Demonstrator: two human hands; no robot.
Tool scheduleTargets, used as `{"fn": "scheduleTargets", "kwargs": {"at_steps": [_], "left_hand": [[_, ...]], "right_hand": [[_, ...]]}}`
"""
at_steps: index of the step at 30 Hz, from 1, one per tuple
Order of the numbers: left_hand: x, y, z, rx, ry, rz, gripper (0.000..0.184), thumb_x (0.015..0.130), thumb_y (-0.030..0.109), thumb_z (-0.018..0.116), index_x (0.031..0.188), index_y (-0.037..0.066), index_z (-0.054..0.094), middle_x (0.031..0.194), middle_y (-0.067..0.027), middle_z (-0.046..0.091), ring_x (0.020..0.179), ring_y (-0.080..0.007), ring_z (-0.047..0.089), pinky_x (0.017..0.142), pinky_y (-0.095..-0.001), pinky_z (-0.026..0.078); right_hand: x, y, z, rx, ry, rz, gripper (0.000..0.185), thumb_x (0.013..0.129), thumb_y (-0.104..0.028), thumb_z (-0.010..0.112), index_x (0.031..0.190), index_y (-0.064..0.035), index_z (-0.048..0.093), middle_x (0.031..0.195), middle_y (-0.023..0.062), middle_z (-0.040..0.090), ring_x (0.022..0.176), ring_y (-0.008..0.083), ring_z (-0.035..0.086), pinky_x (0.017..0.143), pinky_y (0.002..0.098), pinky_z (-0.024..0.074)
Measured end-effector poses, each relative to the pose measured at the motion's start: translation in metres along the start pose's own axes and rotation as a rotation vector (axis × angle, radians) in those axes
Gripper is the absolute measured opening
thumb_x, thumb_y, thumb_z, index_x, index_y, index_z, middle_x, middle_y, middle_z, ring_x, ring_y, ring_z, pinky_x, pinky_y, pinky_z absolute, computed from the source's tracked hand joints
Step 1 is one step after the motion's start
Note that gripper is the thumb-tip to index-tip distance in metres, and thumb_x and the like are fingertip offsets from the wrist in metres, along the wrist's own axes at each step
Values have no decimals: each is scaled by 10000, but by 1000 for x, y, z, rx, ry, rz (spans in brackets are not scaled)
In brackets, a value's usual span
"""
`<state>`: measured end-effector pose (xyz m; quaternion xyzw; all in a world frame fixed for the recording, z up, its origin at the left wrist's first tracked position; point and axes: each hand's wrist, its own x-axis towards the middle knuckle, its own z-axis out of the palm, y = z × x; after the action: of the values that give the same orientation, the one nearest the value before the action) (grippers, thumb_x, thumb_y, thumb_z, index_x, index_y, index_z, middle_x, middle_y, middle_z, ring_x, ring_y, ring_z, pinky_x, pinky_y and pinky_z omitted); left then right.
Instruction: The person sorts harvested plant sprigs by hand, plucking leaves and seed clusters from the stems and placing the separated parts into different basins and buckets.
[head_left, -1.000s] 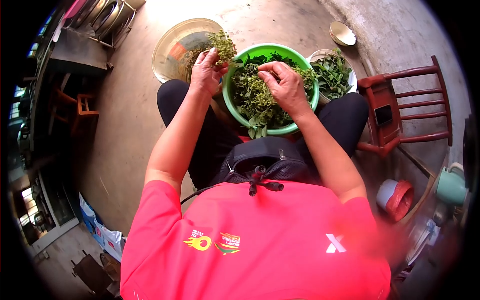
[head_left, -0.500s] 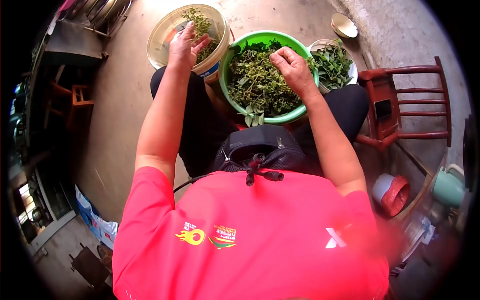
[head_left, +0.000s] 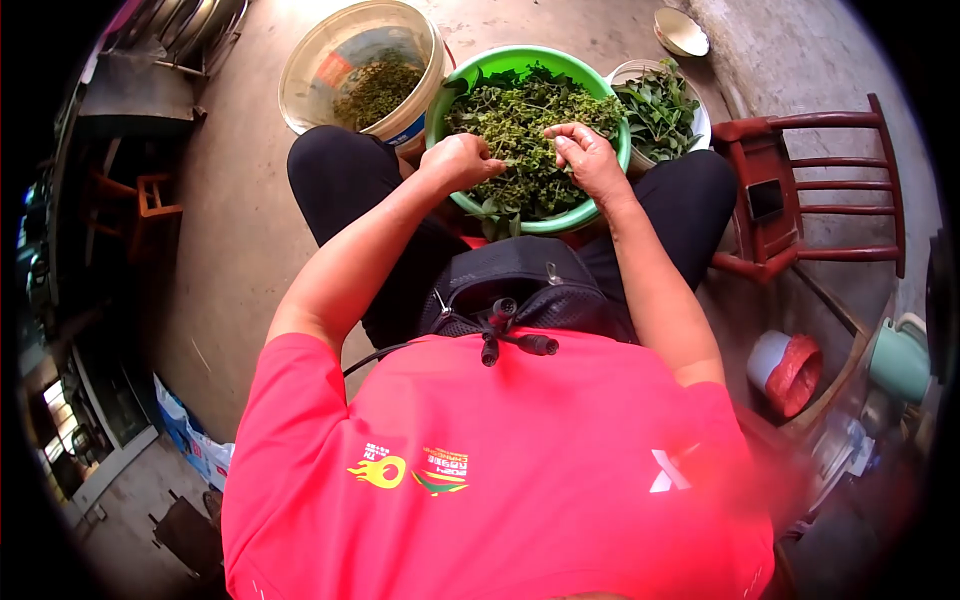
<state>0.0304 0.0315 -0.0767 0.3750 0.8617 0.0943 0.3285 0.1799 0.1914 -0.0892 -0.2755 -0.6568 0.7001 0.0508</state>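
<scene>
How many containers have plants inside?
3: the pale bucket at left, the green basin in the middle and the white container at right. Others may hide in the dark edges.

Twelve o'clock: basin (head_left: pixel 572 68), smooth plastic, moderately glossy; plant sprigs (head_left: pixel 530 165) inside, rough, matt. Eleven o'clock: bucket (head_left: pixel 308 100), cloudy plastic, smooth. Two o'clock: chair (head_left: pixel 750 155), wood, glossy finish. Three o'clock: jug (head_left: pixel 897 362), apparently plastic, smooth. Six o'clock: T-shirt (head_left: pixel 540 430), smooth cloth. Ten o'clock: floor (head_left: pixel 230 200), concrete-like, matt.
</scene>
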Motion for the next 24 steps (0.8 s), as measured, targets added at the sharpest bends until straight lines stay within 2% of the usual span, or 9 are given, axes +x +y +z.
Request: {"fn": "scheduleTargets", "kwargs": {"at_steps": [1, 3, 5, 8, 11, 12, 15, 18, 24], "left_hand": [[7, -8, 6, -70, -29, -6, 409, 768, 437, 675, 842, 35, 670, 730, -118, 655, 665, -195, 639, 632, -338, 499], [12, -16, 15, -217, -59, -13, 272, 784, 282, 675, 814, 13, 653, 655, -71, 634, 549, -138, 610, 563, -288, 494], [10, -20, 17, -328, -86, -5, 277, 773, 291, 676, 811, 17, 658, 681, -82, 649, 581, -155, 632, 575, -304, 507], [3, -22, 14, -519, -77, 32, 250, 774, 258, 673, 803, 10, 655, 688, -80, 656, 584, -143, 642, 553, -292, 508], [-8, -16, -1, -730, -56, 24, 175, 869, 213, 627, 874, 39, 614, 725, -27, 635, 602, -87, 605, 528, -227, 459], [-9, -19, -4, -817, -36, 26, 171, 876, 217, 623, 876, 47, 608, 734, -21, 633, 613, -85, 606, 530, -220, 457], [-6, -23, -9, -1036, -39, 39, 161, 890, 215, 614, 893, 56, 585, 778, -35, 645, 630, -102, 620, 534, -217, 478], [-5, -22, -11, -1128, -23, 43, 152, 890, 207, 613, 893, 59, 580, 796, -52, 658, 631, -107, 625, 536, -214, 490], [-3, -27, -12, -1205, -25, 61, 140, 892, 202, 612, 899, 66, 579, 827, -58, 669, 656, -103, 625, 556, -206, 491]], "right_hand": [[3, 11, 5, -38, -35, -76, 185, 903, -119, 513, 1022, -18, 612, 747, -16, 590, 638, 42, 522, 608, 204, 446], [5, 22, 16, -295, -64, -79, 215, 871, -201, 576, 1043, -76, 606, 763, 50, 635, 675, 137, 595, 650, 270, 477], [0, 23, 28, -607, -59, -100, 298, 829, -307, 620, 1067, -132, 586, 790, 115, 652, 754, 279, 635, 698, 383, 494], [2, 34, 38, -811, 37, -159, 247, 823, -301, 617, 986, -118, 587, 822, 109, 660, 783, 303, 634, 697, 415, 490], [5, 26, 31, -603, 151, -238, 181, 818, -276, 623, 874, -104, 610, 816, 110, 655, 728, 306, 632, 658, 412, 491], [7, 25, 28, -477, 191, -265, 143, 837, -225, 629, 881, -89, 616, 755, 70, 649, 633, 212, 620, 594, 334, 485], [10, 20, 16, 85, 134, -162, 100, 876, -144, 620, 870, -44, 619, 700, -30, 585, 585, 31, 506, 535, 186, 418], [2, 4, 4, 414, 149, 46, 88, 874, -144, 622, 896, -62, 596, 632, -40, 510, 497, 32, 428, 420, 193, 341], [4, 3, -5, 597, 140, 66, 108, 890, -161, 597, 924, -67, 556, 633, -37, 473, 462, 41, 382, 396, 189, 297]]}}
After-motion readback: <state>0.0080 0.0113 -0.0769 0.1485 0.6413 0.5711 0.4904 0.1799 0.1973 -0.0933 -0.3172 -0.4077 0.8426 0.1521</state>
